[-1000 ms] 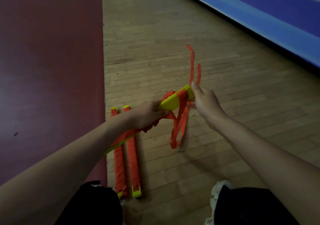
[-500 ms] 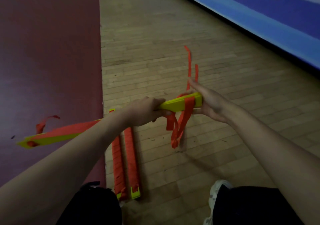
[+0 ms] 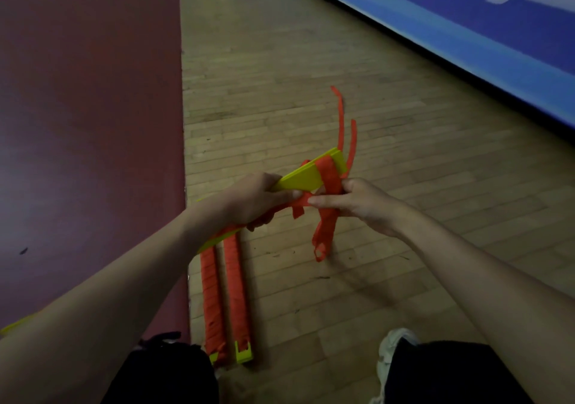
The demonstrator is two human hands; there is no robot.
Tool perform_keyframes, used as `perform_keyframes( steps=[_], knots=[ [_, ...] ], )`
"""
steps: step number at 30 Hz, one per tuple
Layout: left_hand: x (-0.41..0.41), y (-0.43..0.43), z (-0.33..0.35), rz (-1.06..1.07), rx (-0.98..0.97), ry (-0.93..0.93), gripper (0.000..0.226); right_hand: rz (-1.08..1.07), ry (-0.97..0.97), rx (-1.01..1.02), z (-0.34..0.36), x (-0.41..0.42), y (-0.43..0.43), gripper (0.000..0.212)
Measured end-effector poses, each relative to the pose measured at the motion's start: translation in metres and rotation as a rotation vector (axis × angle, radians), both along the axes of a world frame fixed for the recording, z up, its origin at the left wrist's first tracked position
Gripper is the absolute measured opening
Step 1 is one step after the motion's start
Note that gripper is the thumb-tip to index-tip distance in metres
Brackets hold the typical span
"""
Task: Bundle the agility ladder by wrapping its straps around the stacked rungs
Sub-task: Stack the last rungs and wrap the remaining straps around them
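Nearest: dark trousers [image 3: 161, 375] over two knees, and one white shoe [image 3: 392, 349] at right.

On the floor between knees and hands lie two long ladder bundles already wound in orange, with yellow near ends. The left bundle [image 3: 212, 294] and the right bundle [image 3: 237, 291] are side by side and parallel.

Mid-scene: one stack of flat yellow plastic rungs [image 3: 303, 178] is held off the floor, with its far end tilted up and right. My count of rungs in it: cannot tell.

The left hand [image 3: 252, 198] is curled round the stack. The right hand [image 3: 357, 201], close beside it, pinches the orange webbing straps [image 3: 328, 173] just under the stack. Whether the hands touch, I cannot tell.

Strap count: one broad band across the stack's far end, one loop [image 3: 323, 235] hanging below the right hand, and two thin loose ends [image 3: 341, 117] curving away beyond.

Far: pale wooden plank floor [image 3: 311, 61], one dark red mat [image 3: 87, 92] at left, one blue banner [image 3: 466, 14] at far right.
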State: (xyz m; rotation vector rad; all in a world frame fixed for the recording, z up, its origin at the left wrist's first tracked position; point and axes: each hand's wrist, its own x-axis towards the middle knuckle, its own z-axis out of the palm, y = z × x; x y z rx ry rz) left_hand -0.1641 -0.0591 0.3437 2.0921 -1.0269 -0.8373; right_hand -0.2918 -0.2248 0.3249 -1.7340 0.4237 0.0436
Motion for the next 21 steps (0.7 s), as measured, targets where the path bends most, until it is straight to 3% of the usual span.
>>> perform_keyframes(
  steps=[2,8,10,13,18,21],
  knots=[
    [0.001,0.001,0.001,0.014,0.008,0.015,0.035,-0.041,-0.008,-0.06,0.001,0.001,-0.003,0.023],
    [-0.001,0.0,0.003,0.071,0.048,0.04,0.047,-0.334,-0.034,-0.509,-0.008,0.003,-0.01,0.026],
    [0.0,-0.001,0.003,0.067,0.062,0.056,0.049,-0.28,-0.028,-0.422,-0.007,0.004,-0.008,0.017],
    [0.0,-0.003,0.002,0.055,0.055,0.106,0.04,-0.077,-0.005,-0.165,-0.007,0.005,0.003,0.02],
    [-0.005,-0.005,0.005,0.055,0.038,0.108,0.039,-0.011,-0.032,-0.032,-0.011,0.007,0.01,0.019],
    [-0.005,-0.005,0.005,0.032,0.064,0.059,0.039,0.024,-0.025,-0.094,-0.006,0.004,0.009,0.017]
  ],
)
